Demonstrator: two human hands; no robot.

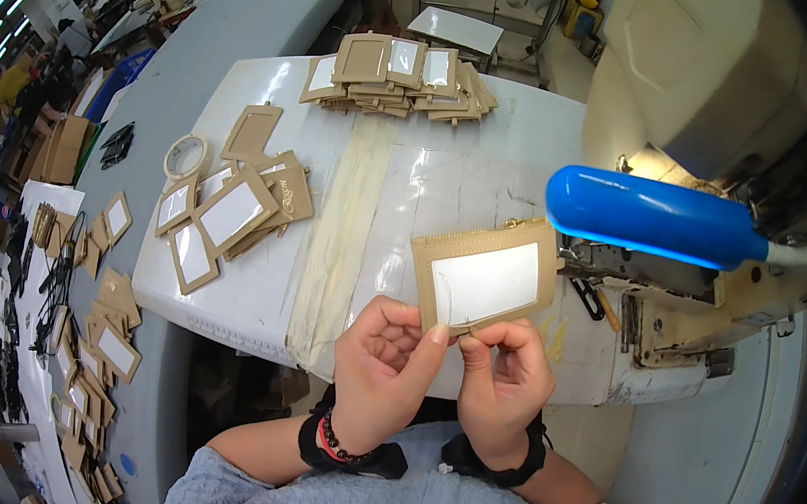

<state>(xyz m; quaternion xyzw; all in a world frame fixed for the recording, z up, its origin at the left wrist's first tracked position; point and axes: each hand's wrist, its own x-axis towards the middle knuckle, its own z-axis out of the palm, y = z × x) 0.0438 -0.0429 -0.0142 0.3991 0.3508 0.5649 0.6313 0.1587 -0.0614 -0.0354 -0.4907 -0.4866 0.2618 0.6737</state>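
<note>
I hold a tan card holder (483, 277) with a clear window and a zip along its top edge, just above the white table's near edge. My left hand (381, 365) pinches its lower edge with the thumb on top. My right hand (506, 374) grips the same lower edge right beside it. The two hands almost touch. A thin thread hangs over the window near my left thumb.
A blue lamp (652, 217) juts over the sewing machine (679, 306) on the right. A loose pile of tan holders (232, 211) and a tape roll (185, 156) lie at the left. A neater stack (400, 75) sits at the far edge. More holders (101, 336) cover a side bench.
</note>
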